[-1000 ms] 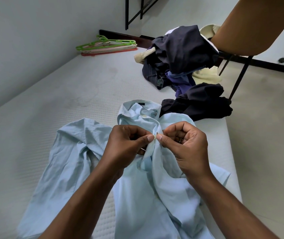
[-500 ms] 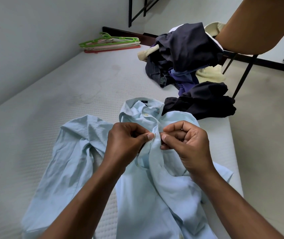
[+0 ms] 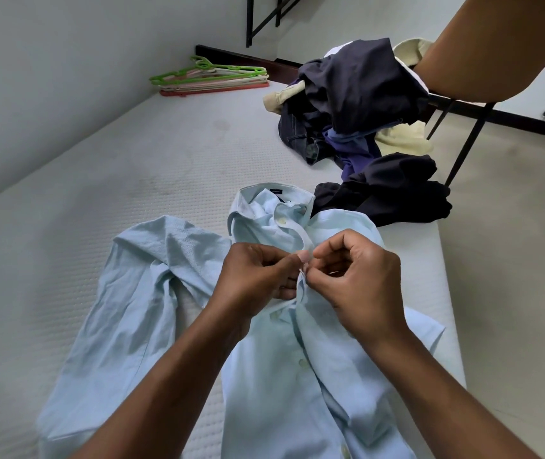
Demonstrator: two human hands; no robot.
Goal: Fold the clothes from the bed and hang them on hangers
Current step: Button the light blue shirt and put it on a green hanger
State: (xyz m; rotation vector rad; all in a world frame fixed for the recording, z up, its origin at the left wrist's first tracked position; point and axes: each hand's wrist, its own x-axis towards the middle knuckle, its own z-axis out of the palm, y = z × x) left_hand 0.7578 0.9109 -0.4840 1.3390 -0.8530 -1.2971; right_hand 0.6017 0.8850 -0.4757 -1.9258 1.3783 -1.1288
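Now left hand (image 3: 257,281) and right hand (image 3: 358,279) pinch the shirt (image 3: 277,395) front; clothes pile (image 3: 360,87) lies beyond, hangers (image 3: 213,77) farther.

A pale grey wall (image 3: 49,77) is filling the upper left of the frame. A black metal frame (image 3: 248,21) is standing at the top centre. At the right, a dark skirting board (image 3: 522,121) is running above the beige floor (image 3: 513,260), and thin black legs (image 3: 469,144) are slanting down across it.

The bed (image 3: 98,200) carries shirt (image 3: 274,409), clothes pile (image 3: 357,91), hangers (image 3: 211,79).
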